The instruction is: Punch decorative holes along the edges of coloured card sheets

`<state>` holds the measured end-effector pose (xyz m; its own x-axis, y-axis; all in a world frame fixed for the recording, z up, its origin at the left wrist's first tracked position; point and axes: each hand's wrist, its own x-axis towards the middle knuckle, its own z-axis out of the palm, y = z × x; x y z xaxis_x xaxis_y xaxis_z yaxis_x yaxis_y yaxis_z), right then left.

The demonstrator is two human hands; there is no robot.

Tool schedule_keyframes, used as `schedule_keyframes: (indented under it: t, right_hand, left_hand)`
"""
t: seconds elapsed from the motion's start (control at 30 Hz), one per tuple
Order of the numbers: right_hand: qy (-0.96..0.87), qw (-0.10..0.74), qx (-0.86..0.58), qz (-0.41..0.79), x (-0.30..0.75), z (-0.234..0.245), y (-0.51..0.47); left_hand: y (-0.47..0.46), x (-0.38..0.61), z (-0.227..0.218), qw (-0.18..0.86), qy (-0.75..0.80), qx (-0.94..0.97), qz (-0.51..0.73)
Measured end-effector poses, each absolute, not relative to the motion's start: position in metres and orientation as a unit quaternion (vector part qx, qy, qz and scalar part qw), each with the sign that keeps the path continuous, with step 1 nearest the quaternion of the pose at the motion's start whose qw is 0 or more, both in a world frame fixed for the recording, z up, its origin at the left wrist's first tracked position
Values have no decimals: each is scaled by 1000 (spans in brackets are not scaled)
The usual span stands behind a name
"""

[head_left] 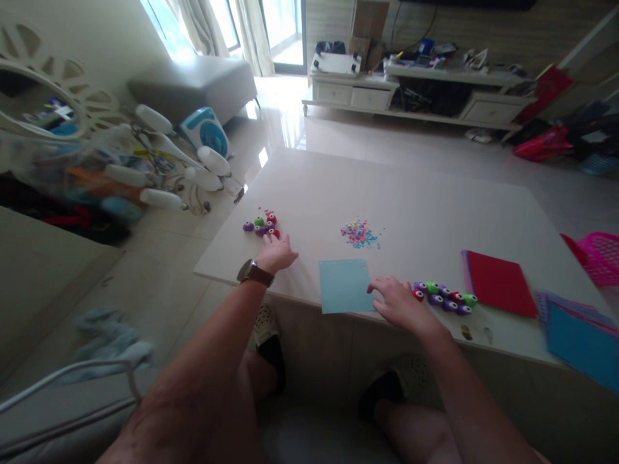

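Observation:
My left hand (277,254), a watch on its wrist, reaches to a cluster of small rounded purple, green and red pieces with white-and-dark round tops, perhaps mini craft punches. Its fingertips are at a red piece (274,233), and the thumb is spread away. A light blue paper sheet (344,287) lies flat near the table's front edge. At the sheet's right edge is my right hand (394,301), fingers apart and slightly curled, with nothing visible in it. Beside that hand sits a second group of similar pieces (436,300) in rough rows.
Small coloured paper bits (358,233) lie in a heap mid-table (411,200). On the right are a red paper stack (503,283), blue sheets (580,338) and a small yellow-and-black item (466,332). A pink basket (602,258) stands beyond the table's right edge.

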<state>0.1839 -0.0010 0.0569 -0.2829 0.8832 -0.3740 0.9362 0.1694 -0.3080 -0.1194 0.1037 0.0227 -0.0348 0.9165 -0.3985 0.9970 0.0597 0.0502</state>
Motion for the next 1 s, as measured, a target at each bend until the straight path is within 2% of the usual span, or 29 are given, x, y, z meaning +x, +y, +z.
schedule_keyframes:
  t: [0.27,0.5,0.7,0.83,1.0]
  right_hand:
    - [771,49,588,-241,178,55,-8]
    - [767,60,590,-246,179,50,-4]
    - [769,44,589,-244,182,48,-1]
    - [770,49,587,-244,185,47,-3]
    - [768,33,593,-240,188,53,-2]
  left_hand:
    - [102,-123,16,197,715,662,-109]
    - [107,-123,13,185,702,681,-92]
    - [114,-136,17,158,769,620,-7]
    - [115,-149,12,170,795,582,-3]
    - [114,-164,6,133,772,621,-7]
